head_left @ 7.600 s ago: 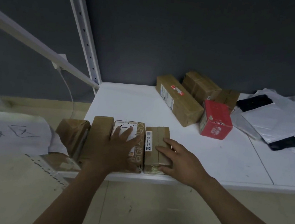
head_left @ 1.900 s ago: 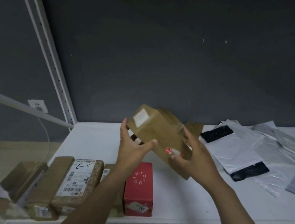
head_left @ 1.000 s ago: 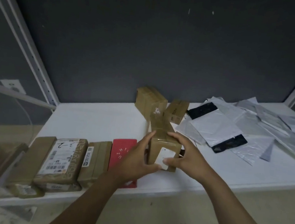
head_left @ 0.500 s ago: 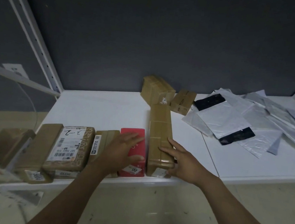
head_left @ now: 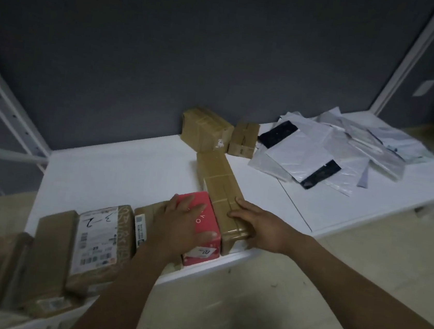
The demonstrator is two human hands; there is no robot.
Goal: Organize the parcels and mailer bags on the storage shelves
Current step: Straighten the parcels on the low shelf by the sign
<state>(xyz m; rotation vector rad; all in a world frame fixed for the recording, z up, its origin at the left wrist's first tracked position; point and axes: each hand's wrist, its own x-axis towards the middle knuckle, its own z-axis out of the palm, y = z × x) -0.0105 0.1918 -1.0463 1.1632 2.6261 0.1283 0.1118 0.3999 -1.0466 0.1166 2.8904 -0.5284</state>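
While the left hand (head_left: 179, 225) lies flat on the red box (head_left: 201, 253) and the right hand (head_left: 259, 230), fingers straight, presses the long brown parcel (head_left: 218, 186) from 3 o'clock, I'd shove it flush and square its front end with the shelf (head_left: 115, 169) edge. Count: 6 parcels in the row, 2 brown parcels (head_left: 206, 128) at 12 o'clock, mailer bags (head_left: 319, 154) at 2 o'clock, too overlapped to count.

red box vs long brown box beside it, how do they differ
The red box is short and printed; the long brown box is plain taped cardboard reaching farther back. The left hand rests flat on the red box; the right hand touches the long brown box's edge. Both lie flat side by side at the shelf front.
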